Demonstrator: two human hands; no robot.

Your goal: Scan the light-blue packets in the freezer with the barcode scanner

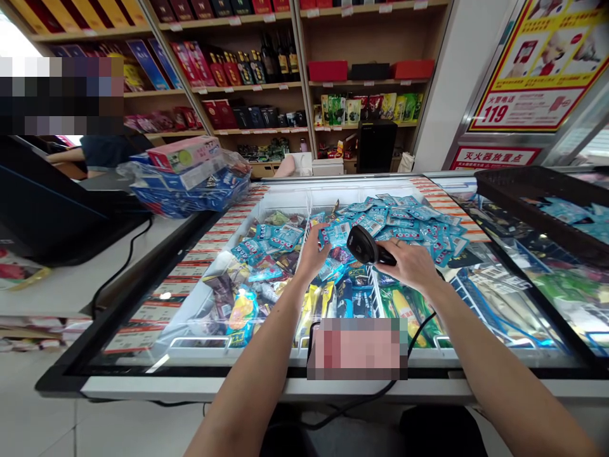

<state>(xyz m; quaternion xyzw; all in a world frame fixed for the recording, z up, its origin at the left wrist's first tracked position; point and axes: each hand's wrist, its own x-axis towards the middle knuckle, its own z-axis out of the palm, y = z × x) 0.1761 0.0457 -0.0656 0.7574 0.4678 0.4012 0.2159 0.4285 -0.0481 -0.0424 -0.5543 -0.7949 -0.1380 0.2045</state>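
Pinching a blue packet [337,235] by its left end in my left hand [318,249], I grip a black scanner [362,245] by its handle in my right hand [413,261], its head just beside the packet. Both are over the middle of the freezer [190,386] with its glass top. Other blue packets [413,219] lie heaped on the glass, right of the middle and towards the far edge. A black cord [421,324] runs from my right hand down past the near edge. At the middle of that edge is a rectangular thing [359,349], blurred out. Plastic-wrapped boxes [185,174] sit by the far left corner, and a dark basket [528,198] holding blue packets stands off to the right.
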